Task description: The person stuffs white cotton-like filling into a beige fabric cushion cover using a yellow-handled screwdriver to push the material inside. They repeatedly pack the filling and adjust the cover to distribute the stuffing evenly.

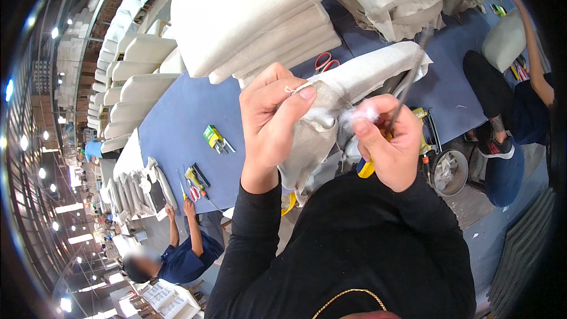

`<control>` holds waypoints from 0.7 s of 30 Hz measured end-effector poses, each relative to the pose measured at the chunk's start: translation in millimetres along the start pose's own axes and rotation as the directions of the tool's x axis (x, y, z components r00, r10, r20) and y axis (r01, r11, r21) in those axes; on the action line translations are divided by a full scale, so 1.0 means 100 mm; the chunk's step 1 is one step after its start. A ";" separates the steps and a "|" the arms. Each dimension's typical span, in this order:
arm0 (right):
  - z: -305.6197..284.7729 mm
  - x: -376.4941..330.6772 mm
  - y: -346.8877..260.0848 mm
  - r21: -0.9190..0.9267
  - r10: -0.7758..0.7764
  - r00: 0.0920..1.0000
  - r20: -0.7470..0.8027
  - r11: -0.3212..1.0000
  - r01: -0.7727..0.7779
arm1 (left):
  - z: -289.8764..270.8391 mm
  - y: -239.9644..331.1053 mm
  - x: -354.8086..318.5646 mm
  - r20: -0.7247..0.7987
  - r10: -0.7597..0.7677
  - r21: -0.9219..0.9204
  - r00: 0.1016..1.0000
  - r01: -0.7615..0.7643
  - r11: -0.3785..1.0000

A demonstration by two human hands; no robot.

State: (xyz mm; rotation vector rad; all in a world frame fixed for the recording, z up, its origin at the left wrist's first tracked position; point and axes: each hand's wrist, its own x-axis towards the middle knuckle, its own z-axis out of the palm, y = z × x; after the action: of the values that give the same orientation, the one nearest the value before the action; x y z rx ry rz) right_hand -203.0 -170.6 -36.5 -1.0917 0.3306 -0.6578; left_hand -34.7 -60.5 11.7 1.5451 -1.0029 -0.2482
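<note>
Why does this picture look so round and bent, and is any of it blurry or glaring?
Head view: a fisheye lens bends the blue table edge and leaves black corners; ceiling lamps at the left glare white; the left hand and right hand on the beige fabric cover are fairly sharp; the thin tool in the right hand looks smeared; a co-worker's face is blurred out.

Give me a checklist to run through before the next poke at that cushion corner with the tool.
1. Left hand pinches the beige fabric cover at its corner: ok.
2. Right hand grips the yellow-handled tool: ok.
3. Tool tip position: cannot tell, blurred.
4. White stuffing sticks out at the opening: not ok.
5. Left fingers away from the tool shaft: ok.
6. Red scissors lie apart on the blue table: ok.
</note>
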 end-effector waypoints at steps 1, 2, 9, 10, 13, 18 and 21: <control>0.03 -0.01 -0.08 -0.023 -0.041 0.999 0.018 0.999 0.042 | 0.02 0.00 0.00 -0.001 0.000 -0.013 1.000 0.000 1.000; 0.04 0.02 -0.07 -0.110 -0.125 0.990 0.057 0.985 0.131 | 0.03 0.00 0.00 -0.001 0.000 -0.026 1.000 -0.001 1.000; 0.15 0.31 0.02 -0.269 -0.083 0.988 0.133 0.956 0.117 | 0.03 -0.03 0.01 0.031 0.209 0.197 0.977 -0.211 0.957; 0.12 0.31 0.05 -0.273 -0.071 0.985 0.158 0.955 0.113 | -0.01 -0.02 -0.04 0.010 0.180 0.212 0.984 -0.178 0.961; -0.10 -0.03 0.00 -0.042 0.311 0.905 0.292 0.949 -0.312 | -0.18 -0.11 -0.13 -0.048 0.175 0.214 0.983 -0.161 0.963; -0.54 -0.78 0.37 0.087 0.469 0.773 0.428 0.829 -0.552 | -0.43 -0.27 -0.21 -0.140 0.121 0.160 0.983 -0.098 0.982; -0.64 -0.94 0.34 -0.013 0.525 0.730 0.437 0.815 -0.579 | -0.46 -0.36 -0.23 -0.180 0.132 0.101 0.975 -0.115 0.988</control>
State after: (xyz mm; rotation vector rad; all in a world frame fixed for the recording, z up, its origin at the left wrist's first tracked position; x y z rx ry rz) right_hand -299.8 -145.9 -101.3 -0.9175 0.2158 0.1064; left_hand -2.0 -15.1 -17.4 1.5493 -0.9682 0.0293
